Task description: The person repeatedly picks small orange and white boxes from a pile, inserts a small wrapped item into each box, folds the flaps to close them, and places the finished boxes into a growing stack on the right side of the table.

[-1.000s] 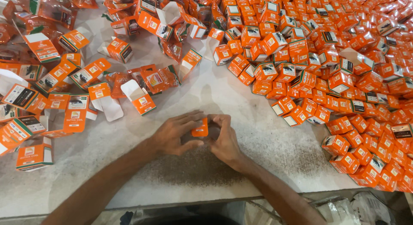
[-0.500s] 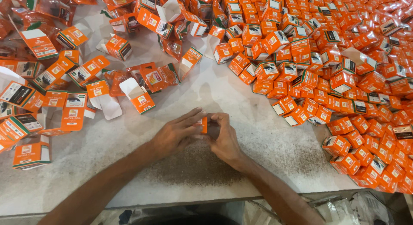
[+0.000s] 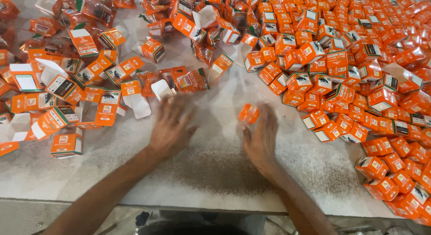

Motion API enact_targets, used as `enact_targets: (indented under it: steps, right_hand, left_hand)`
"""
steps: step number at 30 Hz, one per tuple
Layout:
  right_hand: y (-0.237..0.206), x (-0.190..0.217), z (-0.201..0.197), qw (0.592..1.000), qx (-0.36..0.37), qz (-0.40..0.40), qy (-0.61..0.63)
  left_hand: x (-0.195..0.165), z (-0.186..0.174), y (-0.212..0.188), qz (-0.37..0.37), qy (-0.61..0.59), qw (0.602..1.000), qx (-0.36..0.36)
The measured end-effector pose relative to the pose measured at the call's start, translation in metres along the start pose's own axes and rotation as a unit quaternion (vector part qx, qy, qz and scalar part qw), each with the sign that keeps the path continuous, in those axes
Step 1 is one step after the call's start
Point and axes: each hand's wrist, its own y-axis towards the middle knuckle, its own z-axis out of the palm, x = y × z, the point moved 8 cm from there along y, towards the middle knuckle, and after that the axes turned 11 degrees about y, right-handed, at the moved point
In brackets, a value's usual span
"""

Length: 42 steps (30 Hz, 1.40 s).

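Hands parted, a small orange box carried off to the right.

Half a second ago both hands were pressed together around the small orange box (image 3: pixel 248 113) at the middle of the counter (image 3: pixel 211 172); now they are drawn apart, so the closing of that box is judged done. The box is kept at the fingers of the right hand (image 3: pixel 261 140), just above the bare grey surface and turned toward the heap of closed boxes (image 3: pixel 359 73) on the right. The left hand (image 3: pixel 172 127) is blurred, its fingers spread wide and empty, nearest the flat unfolded cartons (image 3: pixel 107 107) on the left. Open room is left only in the bare middle strip between the two heaps; the counter's near edge lies close under the wrists.
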Motion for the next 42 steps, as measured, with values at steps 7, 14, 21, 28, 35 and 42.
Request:
enact_targets:
  steps: [7, 14, 21, 28, 35, 42]
  right_hand:
    - [-0.028, 0.014, 0.050, 0.862, 0.144, 0.113, 0.473]
    - [-0.044, -0.015, 0.069, 0.771, 0.125, 0.230, 0.581]
    - [-0.024, -0.015, 0.050, 0.942, 0.153, 0.116, 0.277]
    - [-0.024, -0.021, 0.047, 0.916, 0.133, 0.180, 0.334]
    - [-0.023, -0.019, 0.047, 0.934, 0.112, 0.141, 0.309]
    - [-0.022, -0.018, 0.045, 0.931, 0.101, 0.123, 0.328]
  left_hand:
    - [0.025, -0.002, -0.015, -0.131, -0.017, 0.990, 0.058]
    - [-0.051, 0.017, 0.020, 0.147, -0.098, 0.984, 0.011]
    - [0.041, 0.084, 0.089, 0.036, 0.119, 0.989, 0.080]
    - [0.045, 0.049, 0.062, -0.056, -0.142, 0.988, 0.004]
    - [-0.057, -0.017, -0.003, 0.234, -0.235, 0.935, -0.130]
    - [-0.061, 0.015, 0.010, 0.169, -0.104, 0.980, 0.005]
